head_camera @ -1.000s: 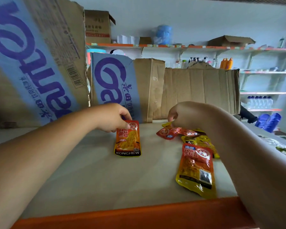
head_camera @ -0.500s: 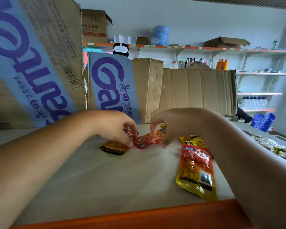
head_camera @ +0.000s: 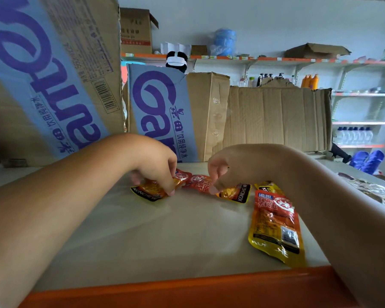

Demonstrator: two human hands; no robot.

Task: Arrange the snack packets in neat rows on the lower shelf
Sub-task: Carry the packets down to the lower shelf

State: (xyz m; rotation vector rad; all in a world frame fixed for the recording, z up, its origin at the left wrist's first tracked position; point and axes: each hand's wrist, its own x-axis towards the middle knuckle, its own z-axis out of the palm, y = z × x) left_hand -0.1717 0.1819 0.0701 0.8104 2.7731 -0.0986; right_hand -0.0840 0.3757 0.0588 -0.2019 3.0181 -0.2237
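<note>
On the beige shelf (head_camera: 160, 236), my left hand (head_camera: 156, 163) grips an orange snack packet (head_camera: 150, 191) lying sideways with its black KONCHEW edge toward the left. My right hand (head_camera: 222, 167) pinches a second orange-red packet (head_camera: 231, 192), which lies to the right of the first, its red end touching it at the middle. A larger yellow and red packet (head_camera: 275, 225) lies lengthwise near the shelf's front right. Behind it another yellow packet (head_camera: 268, 186) shows partly from under my right forearm.
Cardboard boxes with blue print (head_camera: 162, 112) and plain brown ones (head_camera: 276, 116) stand along the back of the shelf. An orange lip (head_camera: 187, 290) runs along the front edge. More packets (head_camera: 373, 190) lie at the far right. Distant shelves hold bottles.
Both hands have laid their packets down sideways on the shelf. The right hand's packet has moved left from the pile and now lies beside the left hand's packet.
</note>
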